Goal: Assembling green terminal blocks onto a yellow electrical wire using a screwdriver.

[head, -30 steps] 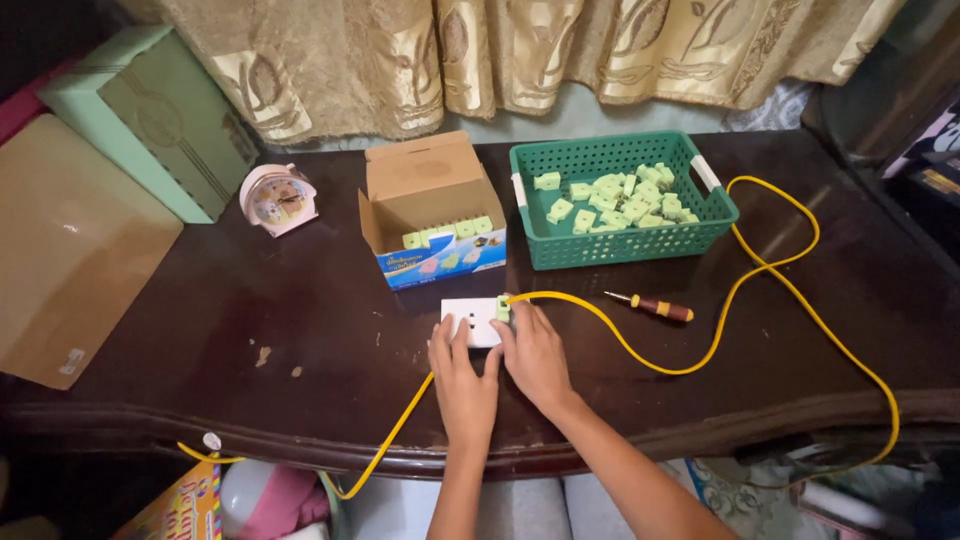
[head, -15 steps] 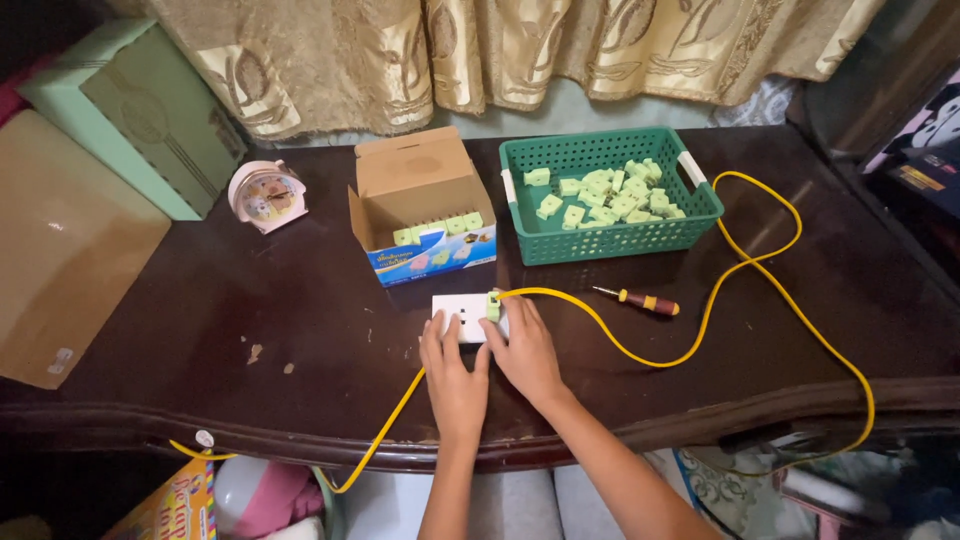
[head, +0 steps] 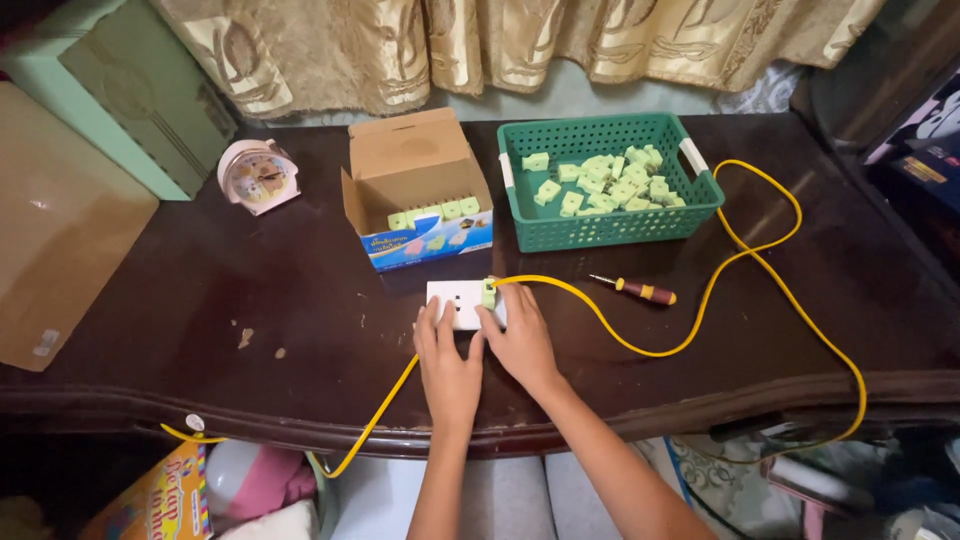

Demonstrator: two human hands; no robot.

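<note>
Both hands on a white socket plate at the counter's front edge.

The white socket plate (head: 455,303) lies flat, a green plug (head: 489,292) on a yellow cord (head: 700,310) in it. The left hand (head: 447,368) and right hand (head: 520,345) press it, fingers spread, gripping nothing. Behind stand an open cardboard box (head: 415,180) with a blue front strip and a green basket (head: 610,215); a screwdriver (head: 635,289) lies nearby on the dark counter (head: 200,300).

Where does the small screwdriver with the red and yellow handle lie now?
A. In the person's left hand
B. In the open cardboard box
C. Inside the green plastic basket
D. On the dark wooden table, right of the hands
D: the small screwdriver with the red and yellow handle lies on the dark wooden table, in front of the green plastic basket and right of both hands, touched by neither.
</note>
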